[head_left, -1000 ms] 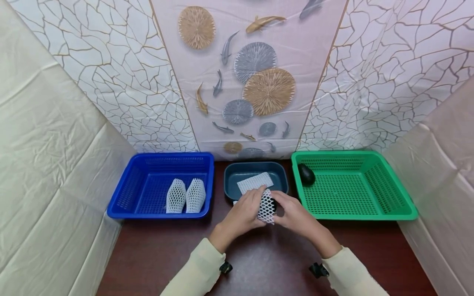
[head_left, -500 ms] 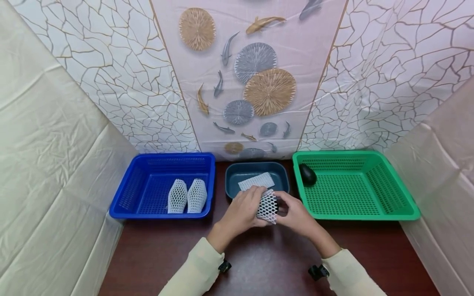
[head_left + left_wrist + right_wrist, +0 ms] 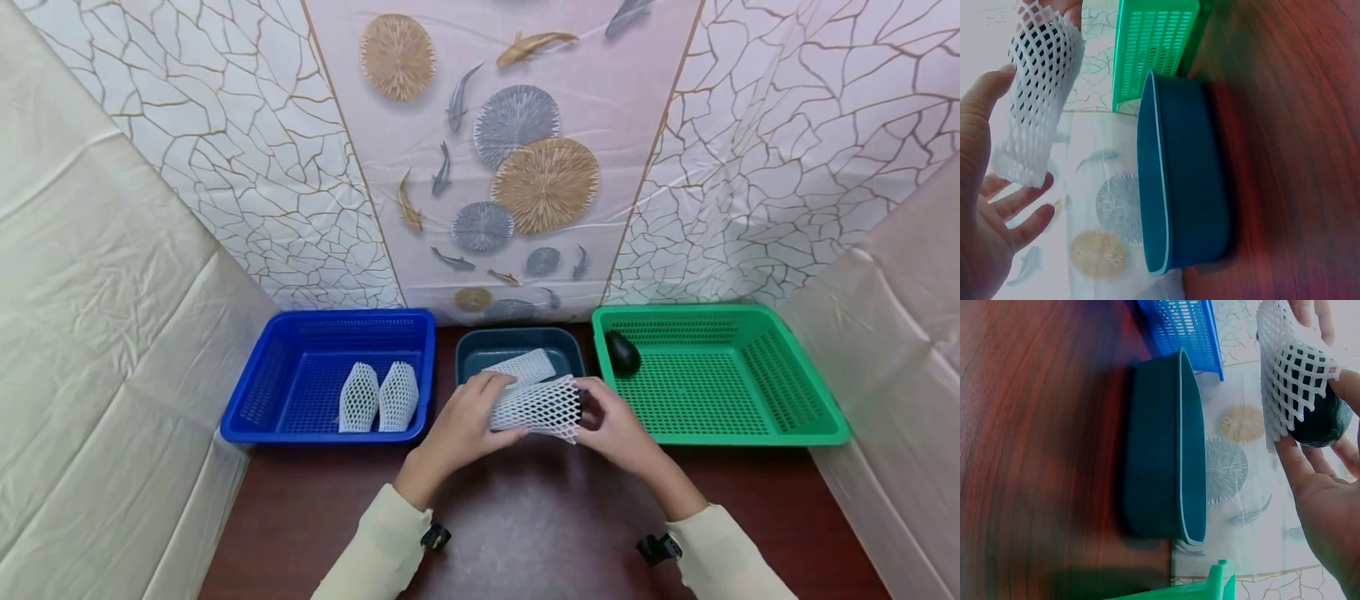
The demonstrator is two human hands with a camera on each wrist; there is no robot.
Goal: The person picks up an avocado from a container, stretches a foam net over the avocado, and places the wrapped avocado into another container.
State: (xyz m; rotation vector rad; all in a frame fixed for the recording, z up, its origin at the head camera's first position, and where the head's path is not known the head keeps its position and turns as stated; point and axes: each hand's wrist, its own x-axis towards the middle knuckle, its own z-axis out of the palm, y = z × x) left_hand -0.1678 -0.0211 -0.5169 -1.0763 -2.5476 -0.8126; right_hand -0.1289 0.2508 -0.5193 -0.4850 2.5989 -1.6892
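A white foam net sleeve (image 3: pixel 536 408) is held between both hands over the front of the dark teal tray. A dark avocado (image 3: pixel 1325 422) sits inside its right end, with its rounded end bare. My right hand (image 3: pixel 618 425) grips the stretched sleeve mouth, thumb and index finger at its edge around the avocado. At the narrower left end, my left hand (image 3: pixel 461 421) holds the sleeve, thumb on the near side. Its other fingers (image 3: pixel 1032 228) spread loosely past the sleeve end in the left wrist view. Another foam net sleeve (image 3: pixel 536 364) lies in the tray (image 3: pixel 480 340).
On the left, a blue basket (image 3: pixel 300 333) holds two net-wrapped pieces (image 3: pixel 378 398) side by side. A green basket (image 3: pixel 810 375) on the right contains another dark avocado (image 3: pixel 622 354). Patterned cloth (image 3: pixel 510 283) hangs behind the brown table (image 3: pixel 525 533).
My left hand has slid left, exposing more of the sleeve, which now lies stretched lengthwise between the hands. My right hand has shifted slightly right with the avocado end. The baskets stay put.
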